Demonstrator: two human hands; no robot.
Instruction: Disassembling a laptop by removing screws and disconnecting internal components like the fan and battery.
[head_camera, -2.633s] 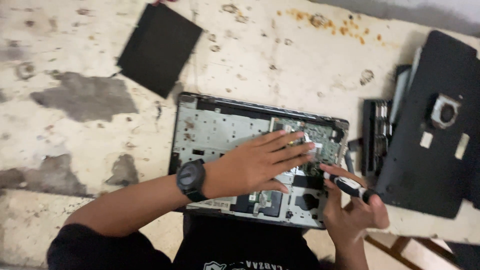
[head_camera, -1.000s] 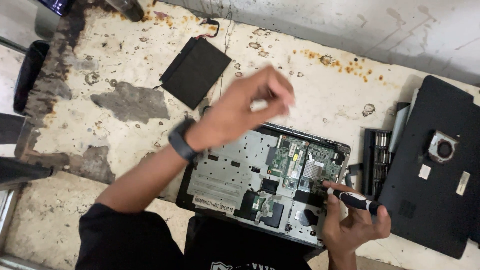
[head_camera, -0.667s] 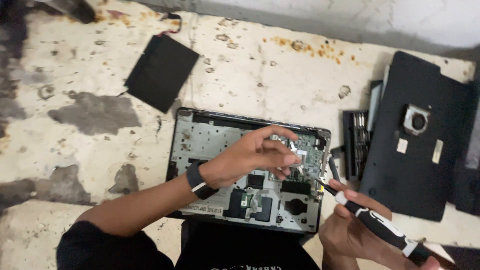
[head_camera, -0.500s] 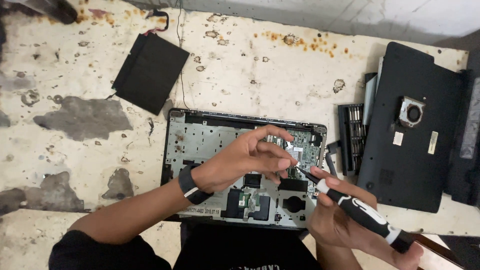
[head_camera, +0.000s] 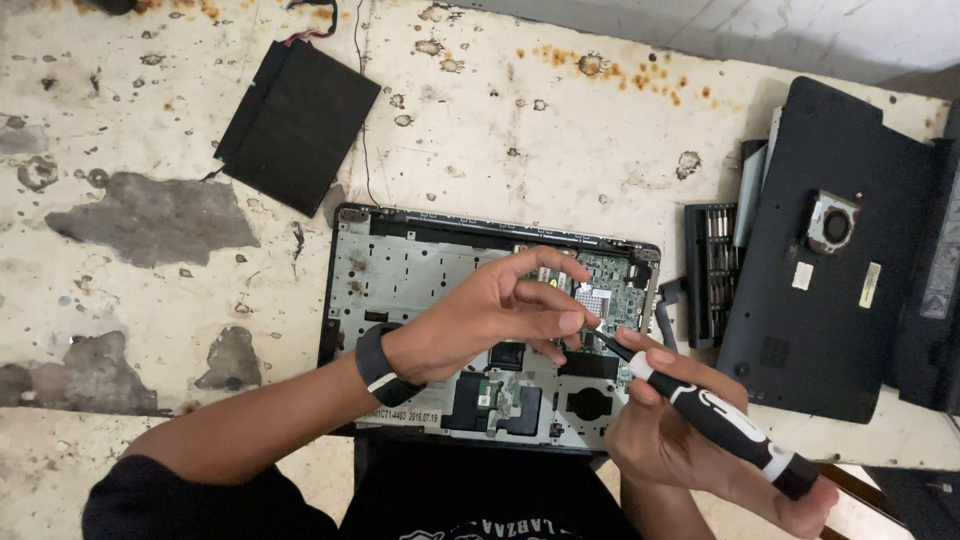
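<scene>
A: Laptop chassis (head_camera: 420, 300) is lying opened-up at the near middle of the stained table (head_camera: 500, 130), insides facing up so the boards are reachable.
B: Hands?
A: Right hand (head_camera: 680, 450) is wrapping tight around a black-and-white screwdriver (head_camera: 710, 420), tip angling down-left toward the green circuit board (head_camera: 610, 290) on the right side.
B: Left?
A: Left hand (head_camera: 490, 315) is hovering over the board, fingers (head_camera: 560, 320) pinching together right at the driver tip, probably steadying it or a screw; too small to tell.
B: Other parts?
A: Black bottom cover (head_camera: 840, 250) sitting far right, bit case (head_camera: 710, 270) beside it, flat black panel (head_camera: 295, 125) far left.
</scene>
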